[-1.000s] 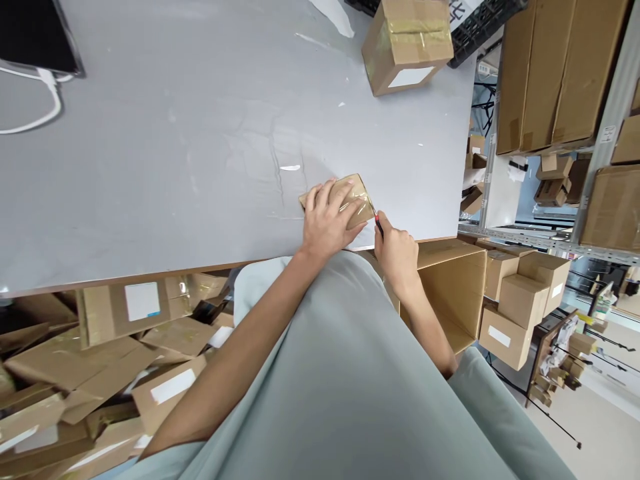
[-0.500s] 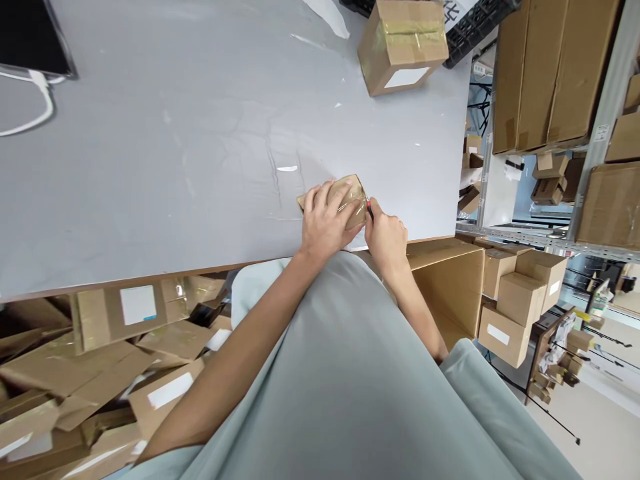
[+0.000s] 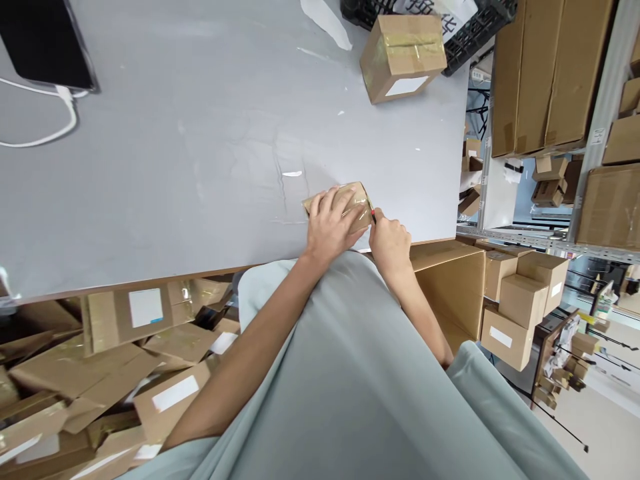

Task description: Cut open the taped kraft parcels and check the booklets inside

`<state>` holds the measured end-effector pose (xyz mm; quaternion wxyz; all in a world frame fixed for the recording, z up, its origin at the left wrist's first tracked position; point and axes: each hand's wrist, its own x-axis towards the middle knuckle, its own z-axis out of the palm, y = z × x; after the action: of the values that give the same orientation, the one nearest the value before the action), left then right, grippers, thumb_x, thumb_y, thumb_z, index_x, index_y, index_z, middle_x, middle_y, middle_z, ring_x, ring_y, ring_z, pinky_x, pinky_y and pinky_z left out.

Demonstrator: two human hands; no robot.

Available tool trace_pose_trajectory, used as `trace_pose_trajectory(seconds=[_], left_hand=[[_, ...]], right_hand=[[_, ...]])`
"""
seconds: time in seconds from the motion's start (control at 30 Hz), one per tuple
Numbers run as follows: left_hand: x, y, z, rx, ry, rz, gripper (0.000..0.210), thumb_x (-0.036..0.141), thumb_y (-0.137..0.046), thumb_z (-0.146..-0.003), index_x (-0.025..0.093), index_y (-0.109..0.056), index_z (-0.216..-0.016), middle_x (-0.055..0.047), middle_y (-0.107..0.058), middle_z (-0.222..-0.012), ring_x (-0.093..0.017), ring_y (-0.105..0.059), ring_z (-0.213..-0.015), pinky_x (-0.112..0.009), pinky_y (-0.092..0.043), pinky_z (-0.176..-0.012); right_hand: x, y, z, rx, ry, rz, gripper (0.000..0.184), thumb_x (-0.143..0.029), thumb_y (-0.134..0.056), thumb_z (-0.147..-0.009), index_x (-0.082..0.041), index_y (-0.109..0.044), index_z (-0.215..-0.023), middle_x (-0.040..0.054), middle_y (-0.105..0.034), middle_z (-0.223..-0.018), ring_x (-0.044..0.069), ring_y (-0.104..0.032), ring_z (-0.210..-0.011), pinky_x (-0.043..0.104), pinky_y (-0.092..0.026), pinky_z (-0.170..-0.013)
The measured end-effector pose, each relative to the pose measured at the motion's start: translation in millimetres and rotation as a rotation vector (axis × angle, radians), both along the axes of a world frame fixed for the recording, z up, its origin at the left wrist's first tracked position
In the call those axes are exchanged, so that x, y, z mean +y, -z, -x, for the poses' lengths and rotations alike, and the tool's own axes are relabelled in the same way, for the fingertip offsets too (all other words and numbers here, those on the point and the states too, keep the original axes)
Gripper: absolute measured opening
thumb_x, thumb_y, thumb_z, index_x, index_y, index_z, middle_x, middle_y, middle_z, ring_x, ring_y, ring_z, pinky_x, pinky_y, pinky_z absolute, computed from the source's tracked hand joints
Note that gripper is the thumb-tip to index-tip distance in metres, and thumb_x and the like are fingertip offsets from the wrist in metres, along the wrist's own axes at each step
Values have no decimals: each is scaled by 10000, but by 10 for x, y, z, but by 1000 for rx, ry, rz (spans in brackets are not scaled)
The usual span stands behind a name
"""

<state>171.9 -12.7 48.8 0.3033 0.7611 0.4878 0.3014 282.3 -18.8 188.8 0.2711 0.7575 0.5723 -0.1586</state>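
Note:
A small, tape-covered cardboard box (image 3: 361, 195) sits near the front edge of the grey table. My left hand (image 3: 330, 227) is spread over its top and grips it, hiding much of it. My right hand (image 3: 391, 243) is closed round a small knife (image 3: 373, 217), of which a bit of red and black handle shows. The knife's tip is at the right edge of the box, and the blade itself can hardly be made out.
A taped cardboard box (image 3: 404, 60) stands at the back right before a black crate (image 3: 480, 30). A phone-like black device (image 3: 45, 47) with a white cable lies at the left. Below the table are flattened boxes (image 3: 100, 367) and an open carton (image 3: 453, 287). Shelving (image 3: 595, 120) rises at right.
The view has shifted slightly, so the whole scene sits a little lower and further right. Both hands keep their hold, with the knife still against the box's right edge.

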Motion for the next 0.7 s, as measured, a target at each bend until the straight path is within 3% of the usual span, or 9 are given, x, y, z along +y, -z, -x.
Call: trace_pose_trajectory(seconds=[0.43, 0.7], left_hand=[[-40, -5, 95, 20, 91, 16, 408, 519, -718, -1011, 330, -768, -1370, -125, -605, -1670, -448, -478, -1589, -720, -327, -1281], [-15, -20, 117, 42, 103, 12, 415, 566, -707, -1012, 327, -770, -1345, -113, -586, -1693, -445, -454, -1603, -709, -317, -1289]], right_hand=[[-151, -165, -48, 19, 17, 61, 400, -253, -362, -1199, -201, -573, -1536, 175, -825, -1172, 275, -807, -1088, 340, -598, -916], [-410, -86, -87, 36, 95, 58, 462, -306, -371, -1207, -245, -502, -1646, 138, -851, -1160, 284, -816, -1077, 333, -573, -879]])
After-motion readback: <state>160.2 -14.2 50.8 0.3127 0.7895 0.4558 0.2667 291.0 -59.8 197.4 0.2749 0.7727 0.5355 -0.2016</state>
